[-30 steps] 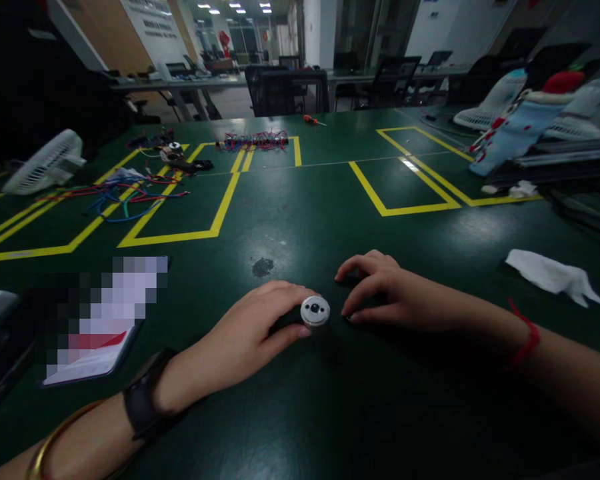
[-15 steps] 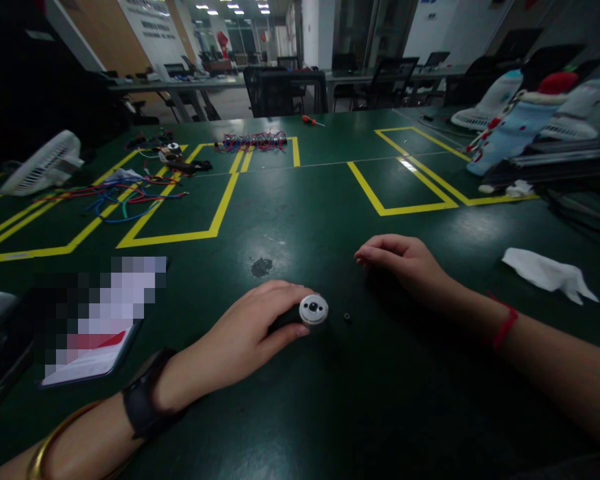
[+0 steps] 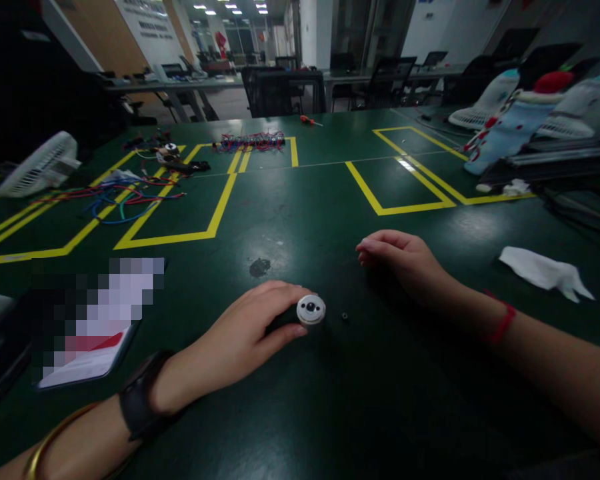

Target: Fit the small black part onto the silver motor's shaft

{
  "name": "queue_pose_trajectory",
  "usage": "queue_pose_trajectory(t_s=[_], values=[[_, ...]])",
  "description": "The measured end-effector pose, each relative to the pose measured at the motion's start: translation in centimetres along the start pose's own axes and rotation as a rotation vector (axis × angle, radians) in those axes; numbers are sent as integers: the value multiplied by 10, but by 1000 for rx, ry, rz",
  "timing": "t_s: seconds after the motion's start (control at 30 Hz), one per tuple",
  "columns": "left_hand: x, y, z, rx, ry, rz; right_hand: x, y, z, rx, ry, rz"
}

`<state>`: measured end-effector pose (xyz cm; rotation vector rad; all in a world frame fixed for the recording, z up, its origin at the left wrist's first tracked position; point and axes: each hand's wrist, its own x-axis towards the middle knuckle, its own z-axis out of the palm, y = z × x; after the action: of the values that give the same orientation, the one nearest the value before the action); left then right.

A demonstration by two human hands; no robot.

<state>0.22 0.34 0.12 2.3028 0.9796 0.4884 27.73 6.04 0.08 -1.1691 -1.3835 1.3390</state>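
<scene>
My left hand [image 3: 253, 323] is closed around the side of a small round silver metal part [image 3: 311, 309], thumb at the near side and fingers at the far side. The part's flat top faces up, with a dark centre and a small hole on either side. Just right of it a tiny dark ring-like piece [image 3: 345, 316] lies on the green table. My right hand [image 3: 400, 257] rests farther right, its fingers curled together. Whatever may be between those fingertips is hidden.
A phone [image 3: 95, 333] lies at the left and a crumpled white tissue [image 3: 543, 272] at the right. Farther back are loose wires [image 3: 125, 197], a white fan [image 3: 45, 163], an orange screwdriver [image 3: 307, 120], a blue snowman-like bottle [image 3: 510, 127] and yellow tape lines [image 3: 415, 209].
The fingertips of my right hand have lifted or shifted very slightly away. My left hand keeps its hold on the round metal part, and the view has drifted a little.
</scene>
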Motion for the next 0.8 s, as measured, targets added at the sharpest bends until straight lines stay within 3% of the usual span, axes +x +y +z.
queue_pose_trajectory(t_s=[0.07, 0.2, 0.27, 0.4, 0.63, 0.8], values=[[0, 0, 0, 3, -1, -2, -1, -4, -2, -121, -102, -28], [-1, 0, 1, 4, -1, -3, -9, -16, -2, -566, -492, -212], [-1, 0, 1, 4, -1, 1, -14, -20, 1, -736, -557, -296], [-1, 0, 1, -1, 4, 2, -21, -22, 8, -882, -571, -366], [0, 1, 0, -10, -1, -2, -17, -15, 7, -882, -582, -409], [0, 1, 0, -11, -4, 2, -19, -19, 17, -659, -426, -455]])
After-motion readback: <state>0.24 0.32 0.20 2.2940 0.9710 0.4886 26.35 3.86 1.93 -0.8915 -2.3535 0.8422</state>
